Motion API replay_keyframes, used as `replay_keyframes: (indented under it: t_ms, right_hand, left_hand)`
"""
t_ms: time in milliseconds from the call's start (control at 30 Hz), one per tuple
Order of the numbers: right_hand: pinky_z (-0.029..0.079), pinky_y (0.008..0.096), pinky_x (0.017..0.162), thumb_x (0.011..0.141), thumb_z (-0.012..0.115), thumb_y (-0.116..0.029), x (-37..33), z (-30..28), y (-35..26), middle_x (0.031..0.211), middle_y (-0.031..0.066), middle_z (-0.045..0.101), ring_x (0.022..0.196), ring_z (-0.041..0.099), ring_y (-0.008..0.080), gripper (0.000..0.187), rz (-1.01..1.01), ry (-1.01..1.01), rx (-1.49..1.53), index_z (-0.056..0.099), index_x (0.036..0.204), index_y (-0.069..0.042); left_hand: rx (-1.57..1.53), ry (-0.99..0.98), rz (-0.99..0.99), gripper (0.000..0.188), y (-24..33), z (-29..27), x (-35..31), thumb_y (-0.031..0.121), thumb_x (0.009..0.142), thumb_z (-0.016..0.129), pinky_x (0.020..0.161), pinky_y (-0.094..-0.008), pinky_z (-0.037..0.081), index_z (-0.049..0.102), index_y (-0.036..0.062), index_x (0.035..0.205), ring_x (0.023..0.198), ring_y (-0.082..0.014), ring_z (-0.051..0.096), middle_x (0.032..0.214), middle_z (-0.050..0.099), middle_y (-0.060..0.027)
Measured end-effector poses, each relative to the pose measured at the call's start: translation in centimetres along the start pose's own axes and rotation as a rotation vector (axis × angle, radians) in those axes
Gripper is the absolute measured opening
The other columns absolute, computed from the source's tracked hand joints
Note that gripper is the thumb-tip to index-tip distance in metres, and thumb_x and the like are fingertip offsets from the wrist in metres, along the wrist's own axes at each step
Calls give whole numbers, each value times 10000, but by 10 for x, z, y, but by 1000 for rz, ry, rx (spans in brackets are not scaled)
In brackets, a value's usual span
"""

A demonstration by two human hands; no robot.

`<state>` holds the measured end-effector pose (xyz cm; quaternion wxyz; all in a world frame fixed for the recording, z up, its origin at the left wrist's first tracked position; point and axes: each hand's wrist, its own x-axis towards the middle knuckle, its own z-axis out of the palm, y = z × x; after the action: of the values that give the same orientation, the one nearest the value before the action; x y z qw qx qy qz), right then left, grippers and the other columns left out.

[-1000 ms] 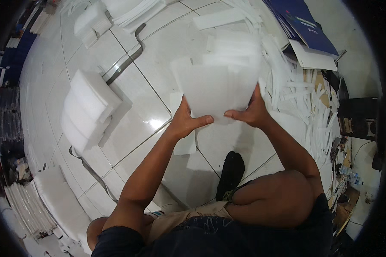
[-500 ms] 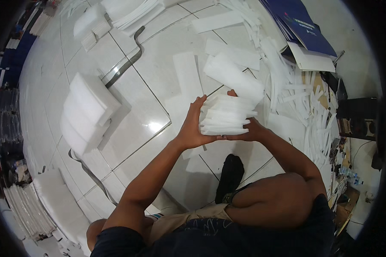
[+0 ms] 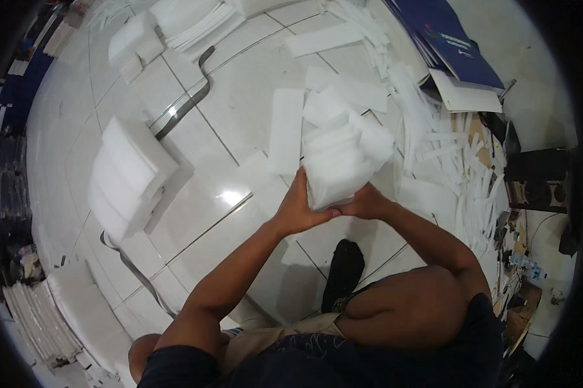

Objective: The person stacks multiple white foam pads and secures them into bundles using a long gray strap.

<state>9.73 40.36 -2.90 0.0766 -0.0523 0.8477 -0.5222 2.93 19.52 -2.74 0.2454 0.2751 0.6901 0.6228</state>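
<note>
Between my two hands is a stack of white foam sheets (image 3: 335, 165), its layers pressed together and tilted. My left hand (image 3: 299, 205) wraps the stack's left and near side. On the right, my right hand (image 3: 368, 202) grips the near right corner, and both thumbs almost meet at the front edge. The far fingers are hidden behind the foam. Just left of the stack a flat white foam strip (image 3: 286, 129) lies on the tiles. More loose white pieces (image 3: 353, 90) lie beyond it.
A larger foam stack (image 3: 128, 178) stands to the left. Grey straps (image 3: 183, 110) curl over the tiled floor. Thin white offcuts (image 3: 427, 139) heap up on the right, near blue folders (image 3: 456, 42) and a dark box (image 3: 536, 181). My socked foot (image 3: 344, 268) rests close by.
The stack has tipped in my hands, so its broad face shows instead of its layered edges. Both hands have lowered slightly towards me and stay closed around it.
</note>
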Motion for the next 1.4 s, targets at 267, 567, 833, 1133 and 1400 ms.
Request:
replay_keyframes:
  t_ms: [267,567,833,1133,1400]
  right_hand:
    - [256,404,1166,557,923,-459,11,-2,4,1525,236,232,1419,253,373,1336,135,-64,-63,96,1515,-32]
    - [250,400,1158,753,785,-274,5,0,-13,1548,219,202,1409,279,353,1105,209,-309,-122,43,1527,-9]
    - [157,525,1160,660,747,-681,34,-68,-116,1533,275,201,1440,193,411,1254,-547,393,-426,140,1501,24]
    - [214,540,1147,630,806,-563,38,-51,-143,1465,199,366,1414,258,402,1076,-108,-101,-710,340,1468,-73]
    - [397,438,1053,518,953,-213,30,-56,-66,1412,133,466,1323,422,286,1018,8,-182,-70,446,1385,-49]
  left_hand:
    - [259,-48,219,424,-8,-15,-4,188,731,755,1015,-448,397,680,119,1142,1154,-312,575,1182,667,-77]
    - [209,-12,161,456,-11,-6,-1,155,712,745,988,-442,413,661,134,1159,1154,-349,540,1211,628,-98]
    - [252,58,134,907,-57,4,-2,326,647,844,1014,-452,402,388,-12,1355,1179,-396,506,1263,512,-237]
    - [230,49,67,953,-30,1,-7,356,640,868,999,-447,412,364,-20,1356,1172,-400,505,1251,517,-233]
    - [49,123,190,891,-22,3,8,230,632,848,1041,-445,378,376,16,1357,1211,-392,469,1278,485,-220]
